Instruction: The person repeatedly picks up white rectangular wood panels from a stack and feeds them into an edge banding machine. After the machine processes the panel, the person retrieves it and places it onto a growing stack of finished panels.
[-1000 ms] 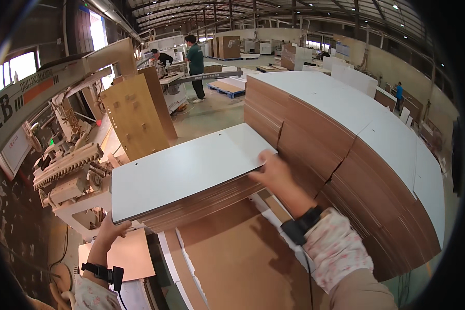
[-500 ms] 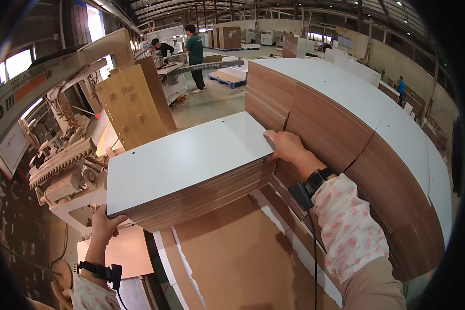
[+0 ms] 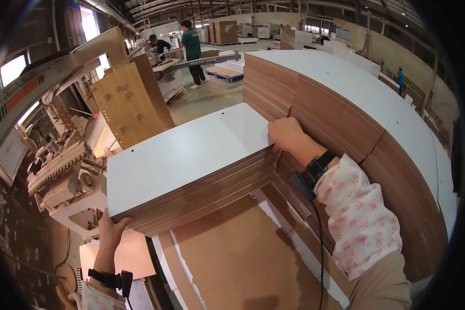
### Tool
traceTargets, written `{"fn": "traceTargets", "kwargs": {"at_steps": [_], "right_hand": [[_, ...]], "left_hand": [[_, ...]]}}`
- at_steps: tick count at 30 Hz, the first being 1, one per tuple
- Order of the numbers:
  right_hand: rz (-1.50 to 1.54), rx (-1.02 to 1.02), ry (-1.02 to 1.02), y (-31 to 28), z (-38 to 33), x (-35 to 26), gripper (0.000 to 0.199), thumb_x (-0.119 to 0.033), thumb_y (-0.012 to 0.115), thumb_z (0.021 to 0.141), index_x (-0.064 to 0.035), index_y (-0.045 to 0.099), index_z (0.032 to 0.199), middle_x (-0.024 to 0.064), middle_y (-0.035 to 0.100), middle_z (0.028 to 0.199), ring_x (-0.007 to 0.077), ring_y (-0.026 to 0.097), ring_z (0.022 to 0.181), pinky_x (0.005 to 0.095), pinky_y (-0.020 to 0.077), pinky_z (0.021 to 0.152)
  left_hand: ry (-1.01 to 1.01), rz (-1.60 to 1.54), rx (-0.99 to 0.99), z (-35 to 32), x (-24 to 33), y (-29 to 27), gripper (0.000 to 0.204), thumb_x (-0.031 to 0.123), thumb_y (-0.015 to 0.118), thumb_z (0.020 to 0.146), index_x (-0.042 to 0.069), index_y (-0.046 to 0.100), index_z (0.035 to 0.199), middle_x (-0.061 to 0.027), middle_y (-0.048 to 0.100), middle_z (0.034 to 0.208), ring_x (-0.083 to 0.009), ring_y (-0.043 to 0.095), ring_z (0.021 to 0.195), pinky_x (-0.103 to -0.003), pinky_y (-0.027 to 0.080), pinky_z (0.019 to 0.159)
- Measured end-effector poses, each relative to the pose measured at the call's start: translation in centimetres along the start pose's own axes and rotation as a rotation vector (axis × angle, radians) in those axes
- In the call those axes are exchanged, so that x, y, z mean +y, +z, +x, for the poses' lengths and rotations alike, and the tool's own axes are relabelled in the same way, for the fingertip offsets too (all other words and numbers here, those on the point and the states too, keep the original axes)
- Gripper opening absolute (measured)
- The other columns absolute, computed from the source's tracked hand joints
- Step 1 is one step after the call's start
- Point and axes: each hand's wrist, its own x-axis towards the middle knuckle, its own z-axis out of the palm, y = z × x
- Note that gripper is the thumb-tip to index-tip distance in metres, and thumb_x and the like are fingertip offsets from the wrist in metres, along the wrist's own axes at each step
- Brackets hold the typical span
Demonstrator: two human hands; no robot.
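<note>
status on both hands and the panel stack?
Left hand grips the near corner of the white-topped panel stack. Right hand on its far edge. Taller board pile touches the stack on the right; drilling machine close left.

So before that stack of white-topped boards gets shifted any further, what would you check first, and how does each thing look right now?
1. Left hand grips the near corner of the stack of boards: ok, fingers wrap its lower edge.
2. Right hand is on the far end: ok, pressed on the edge beside the tall pile.
3. Boards squared up: not ok, the side layers look slightly fanned.
4. Fingers safe from pinching between stack and tall pile: cannot tell, the gap is hidden.
5. Drilling machine on the left stands apart from the stack: ok.
6. Other people stand far off: ok, two workers stand well back.
</note>
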Motion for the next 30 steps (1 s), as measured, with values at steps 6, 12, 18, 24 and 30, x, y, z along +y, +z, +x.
{"fn": "traceTargets", "kwargs": {"at_steps": [6,12,18,24,30], "right_hand": [[-0.016,0.04,-0.028,0.4,0.6,0.1,0.051,-0.026,0.08,0.053,-0.0024,0.057,0.092,0.0128,0.063,0.085,0.028,0.062,0.083,0.0365,0.0496,0.067],[0.056,-0.115,-0.026,-3.0,-0.8,-0.4,0.037,-0.016,0.077,0.056,-0.0022,0.065,0.089,0.014,0.064,0.089,0.0282,0.062,0.085,0.0368,0.0501,0.069],[-0.002,-0.067,-0.036,-2.6,-0.3,-0.1,0.033,-0.016,0.076,0.057,-0.0035,0.067,0.085,0.0133,0.064,0.088,0.0296,0.062,0.086,0.0366,0.05,0.071],[0.063,0.152,-0.045,0.0,-1.8,0.2,0.022,-0.018,0.07,0.065,-0.0045,0.067,0.082,0.0128,0.065,0.084,0.0289,0.062,0.084,0.0382,0.05,0.07],[0.227,0.379,-0.057,1.9,-5.9,-3.4,0.037,-0.02,0.066,0.07,-0.0072,0.054,0.103,0.0138,0.061,0.072,0.0308,0.061,0.076,0.0428,0.0476,0.063]], "left_hand": [[-0.02,0.101,-0.019,0.3,0.9,-0.5,0.049,0.021,0.074,0.062,-0.008,0.053,0.095,-0.0193,0.062,0.082,-0.0254,0.061,0.075,-0.033,0.047,0.07],[-0.017,0.109,-0.196,0.8,2.1,-2.2,0.048,0.027,0.069,0.071,-0.008,0.053,0.099,-0.0214,0.062,0.088,-0.0283,0.061,0.082,-0.035,0.046,0.075],[0.051,0.036,-0.257,1.6,-0.9,-1.5,0.044,0.033,0.056,0.084,-0.006,0.051,0.105,-0.02,0.059,0.089,-0.0286,0.056,0.085,-0.036,0.044,0.075],[0.0,0.086,-0.177,0.9,-1.6,-1.6,0.05,0.04,0.055,0.084,-0.004,0.05,0.106,-0.0165,0.057,0.085,-0.0264,0.054,0.078,-0.036,0.043,0.071],[0.086,-0.015,-0.154,0.7,-1.0,-0.1,0.069,0.048,0.06,0.077,-0.002,0.042,0.12,-0.0251,0.053,0.111,-0.0365,0.053,0.103,-0.04,0.041,0.086]]}}
